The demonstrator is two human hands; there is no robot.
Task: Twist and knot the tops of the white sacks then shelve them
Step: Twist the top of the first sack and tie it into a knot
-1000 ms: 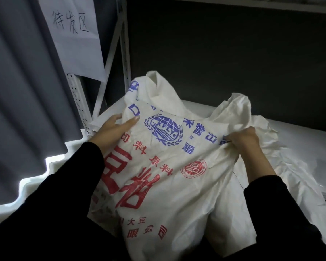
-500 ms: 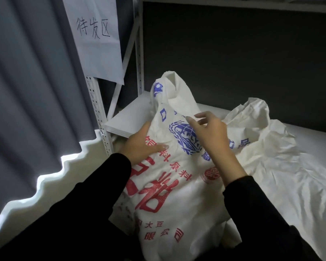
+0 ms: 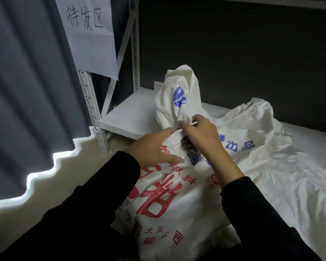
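Observation:
A white woven sack (image 3: 177, 200) with red and blue print leans against the front edge of the white shelf board (image 3: 128, 117). Its gathered top (image 3: 179, 95) stands upright over the board. My left hand (image 3: 149, 149) wraps the neck of the sack from the left, thumb lying on the red print. My right hand (image 3: 199, 132) pinches the bunched fabric at the neck from the right. Both hands meet at the neck. A second white sack (image 3: 282, 162) lies crumpled on the shelf to the right.
The white metal upright (image 3: 91, 112) of the rack stands left of the sack, with a paper sign (image 3: 88, 32) taped above it. A grey curtain (image 3: 26, 91) hangs at the left. A dark wall backs the shelf, and another shelf board (image 3: 271, 2) runs overhead.
My right hand has moved from the sack's right edge to its neck. Both hands have gathered the top into a bunch, and the view has shifted right along the shelf.

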